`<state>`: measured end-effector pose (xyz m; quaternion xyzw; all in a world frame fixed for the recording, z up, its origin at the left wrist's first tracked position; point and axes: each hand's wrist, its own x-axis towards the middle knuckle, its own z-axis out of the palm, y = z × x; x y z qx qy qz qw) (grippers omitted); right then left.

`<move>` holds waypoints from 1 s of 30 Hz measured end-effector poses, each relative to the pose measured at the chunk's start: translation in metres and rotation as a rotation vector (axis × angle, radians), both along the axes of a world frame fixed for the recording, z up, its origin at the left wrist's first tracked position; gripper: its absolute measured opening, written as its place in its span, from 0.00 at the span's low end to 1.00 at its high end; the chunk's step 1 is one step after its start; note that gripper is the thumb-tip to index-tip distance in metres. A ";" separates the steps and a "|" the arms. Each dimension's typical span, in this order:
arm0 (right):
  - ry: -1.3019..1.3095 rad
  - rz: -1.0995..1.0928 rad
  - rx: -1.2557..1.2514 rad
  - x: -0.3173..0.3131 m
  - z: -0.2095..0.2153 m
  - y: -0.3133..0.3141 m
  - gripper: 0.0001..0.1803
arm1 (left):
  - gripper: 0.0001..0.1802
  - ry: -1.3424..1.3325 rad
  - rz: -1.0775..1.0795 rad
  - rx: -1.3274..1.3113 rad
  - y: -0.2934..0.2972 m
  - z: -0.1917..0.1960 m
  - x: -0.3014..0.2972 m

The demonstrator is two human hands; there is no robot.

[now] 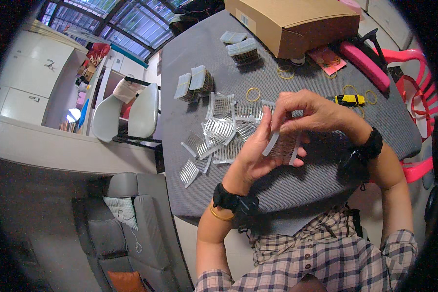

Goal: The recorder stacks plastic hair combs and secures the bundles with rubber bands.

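Checked shirt cloth [326, 258] is nearest in the head view. Up on the grey table [176, 126] lies a loose pile [224, 129] of thin, curved pieces with whitish backs and shiny teeth, likely hair combs. Just right of the pile, the left hand [253, 158] is turned up with its thumb raised, and its grip is curled round the held combs [282, 147]. Farther right of the pile is the right hand [309, 111]; its grip is pinched almost closed on the top end of a comb back. I cannot tell how many combs are held.

Each comb should be light, a bit bendy and slick, and the thin teeth may bend or snag on another comb. The thick, smooth back looks like the best part to hold, not the teeth.

Just beyond the pile, to its left, stand two neat comb stacks [199, 80]. A yellow rubber band [246, 95] lies just past the pile. Well beyond it, to the right, is a brown cardboard box [306, 31].
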<state>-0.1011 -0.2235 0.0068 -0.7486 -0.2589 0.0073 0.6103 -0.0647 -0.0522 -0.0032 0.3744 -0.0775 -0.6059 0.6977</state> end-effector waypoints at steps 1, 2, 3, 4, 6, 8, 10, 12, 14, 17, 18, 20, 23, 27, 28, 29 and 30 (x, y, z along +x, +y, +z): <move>-0.014 0.003 -0.021 0.000 0.000 0.000 0.06 | 0.36 -0.001 0.000 0.000 0.000 0.000 0.000; -0.015 0.003 -0.021 0.001 -0.002 -0.001 0.06 | 0.36 -0.001 -0.001 0.009 0.000 -0.001 0.000; -0.086 -0.014 -0.095 0.002 -0.005 -0.002 0.08 | 0.37 -0.001 -0.003 0.017 -0.001 -0.001 0.000; -0.157 -0.028 -0.168 0.003 -0.008 -0.002 0.10 | 0.37 0.000 -0.001 0.018 0.000 -0.001 0.000; -0.242 -0.150 -0.226 0.001 -0.007 0.004 0.13 | 0.36 0.008 0.047 0.019 0.001 0.000 0.000; -0.327 -0.279 -0.287 0.000 -0.003 0.008 0.15 | 0.34 0.028 0.061 -0.010 0.004 -0.007 0.004; -0.204 -0.356 -0.134 0.000 -0.001 0.009 0.19 | 0.31 0.058 0.200 -0.117 0.009 -0.005 0.009; -0.165 -0.406 -0.146 0.006 -0.004 0.003 0.19 | 0.29 0.103 0.292 -0.220 0.017 -0.001 0.017; -0.119 -0.434 -0.325 0.009 -0.013 -0.012 0.23 | 0.29 0.076 0.485 -0.260 0.025 0.007 0.024; -0.383 -0.419 -0.582 0.006 -0.026 -0.006 0.26 | 0.28 0.062 0.654 -0.262 0.031 0.005 0.031; -0.354 -0.401 -0.566 0.008 -0.026 -0.005 0.28 | 0.27 0.053 0.731 -0.244 0.032 0.006 0.032; -0.386 -0.388 -0.674 0.000 -0.021 0.006 0.28 | 0.27 0.015 0.760 -0.176 0.029 0.009 0.028; -0.374 -0.376 -0.767 -0.001 -0.022 0.009 0.24 | 0.27 -0.040 0.758 -0.119 0.026 0.004 0.027; -0.334 -0.365 -0.726 -0.001 -0.025 0.003 0.20 | 0.28 -0.073 0.719 -0.097 0.020 0.002 0.025; -0.356 -0.357 -0.721 -0.002 -0.023 0.003 0.19 | 0.29 -0.079 0.707 -0.100 0.020 0.001 0.025; -0.359 -0.357 -0.720 -0.003 -0.022 0.003 0.19 | 0.29 -0.085 0.695 -0.103 0.020 0.000 0.026; -0.394 -0.373 -0.692 -0.004 -0.021 0.003 0.19 | 0.29 -0.081 0.684 -0.119 0.020 0.000 0.026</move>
